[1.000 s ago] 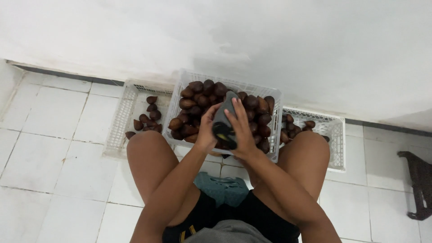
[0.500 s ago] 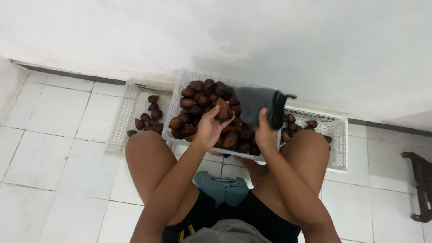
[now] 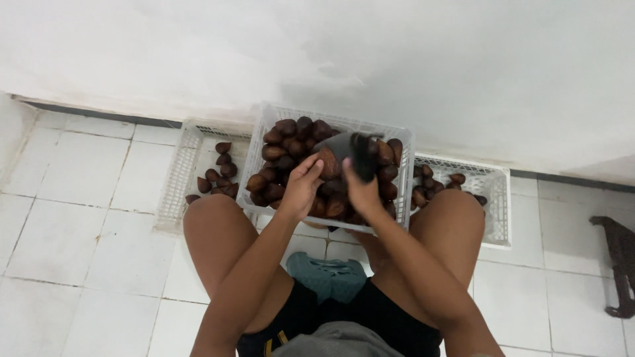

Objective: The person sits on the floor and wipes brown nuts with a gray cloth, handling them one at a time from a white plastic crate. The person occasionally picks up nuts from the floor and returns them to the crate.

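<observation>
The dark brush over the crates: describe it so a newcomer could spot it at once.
Find the middle white crate, heaped with brown scaly fruit, between the person's knees. Above it, the right hand holds a dark grey brush; it is the only non-brown, flat-sided object there.

Setting: home-type sorting spot on white tiled floor. Three white plastic crates of brown scaly fruit sit against the white wall (plaster uneven).

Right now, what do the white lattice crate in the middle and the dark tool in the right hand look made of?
White lattice crate: moulded plastic, going by its thin open grid walls. Dark tool in the right hand: matte grey-black, probably plastic or rubber; too blurred to tell.
</observation>
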